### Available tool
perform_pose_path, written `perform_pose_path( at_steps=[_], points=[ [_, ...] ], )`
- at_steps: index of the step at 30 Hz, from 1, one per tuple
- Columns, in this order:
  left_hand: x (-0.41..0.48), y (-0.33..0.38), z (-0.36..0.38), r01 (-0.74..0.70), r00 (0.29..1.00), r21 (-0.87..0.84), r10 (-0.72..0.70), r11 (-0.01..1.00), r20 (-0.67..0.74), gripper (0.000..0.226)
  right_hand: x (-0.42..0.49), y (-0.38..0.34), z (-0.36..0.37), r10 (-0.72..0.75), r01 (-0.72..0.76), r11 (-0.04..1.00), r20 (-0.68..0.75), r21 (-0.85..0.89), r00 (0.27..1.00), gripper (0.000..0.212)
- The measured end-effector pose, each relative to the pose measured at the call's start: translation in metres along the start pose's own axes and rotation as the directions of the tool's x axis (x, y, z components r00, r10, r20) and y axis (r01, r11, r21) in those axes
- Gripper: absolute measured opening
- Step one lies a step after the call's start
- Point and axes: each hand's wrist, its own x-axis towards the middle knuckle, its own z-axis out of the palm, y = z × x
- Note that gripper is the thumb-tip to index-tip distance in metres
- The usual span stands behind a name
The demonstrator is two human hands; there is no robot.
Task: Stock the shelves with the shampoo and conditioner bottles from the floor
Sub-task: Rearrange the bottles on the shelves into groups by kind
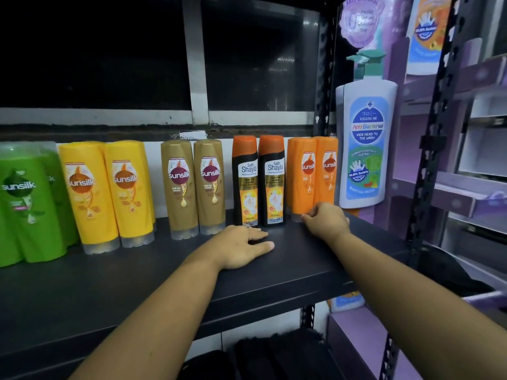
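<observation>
A row of bottles stands along the back of the black shelf (137, 275): green Sunsilk (24, 204), yellow Sunsilk (109, 190), brown Sunsilk (194, 185), two black Safi Shayla bottles (259, 182) and orange Sunsilk bottles (312, 174). My left hand (241, 246) lies flat on the shelf just in front of the black bottles, fingers straight. My right hand (325, 219) is at the foot of the right orange bottle, with its fingers curled round the base, which the hand hides.
A large white pump bottle of kids' wash (366, 144) stands right of the orange bottles beside purple display cardboard (466, 78). A black perforated upright (430, 160) bounds the shelf on the right. Dark items lie on the shelf below (274, 355).
</observation>
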Motion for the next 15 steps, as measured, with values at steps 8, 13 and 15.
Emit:
perform_pose_path(
  at_steps=[8,13,15],
  points=[
    [-0.001,-0.001,-0.001,-0.014,0.994,0.054,0.020,0.998,-0.111,0.047,-0.004,-0.005,-0.001,-0.042,0.041,0.995,-0.005,-0.092,0.999,0.029],
    [-0.001,-0.005,-0.004,0.045,0.971,0.132,-0.012,0.990,-0.239,0.025,-0.011,-0.008,-0.005,-0.101,0.098,0.992,-0.035,-0.083,0.994,0.024],
    [-0.001,-0.006,-0.006,0.096,0.929,0.088,-0.057,0.991,-0.367,0.020,-0.015,-0.011,-0.006,-0.169,0.166,0.985,-0.078,-0.041,0.983,0.022]
  ],
)
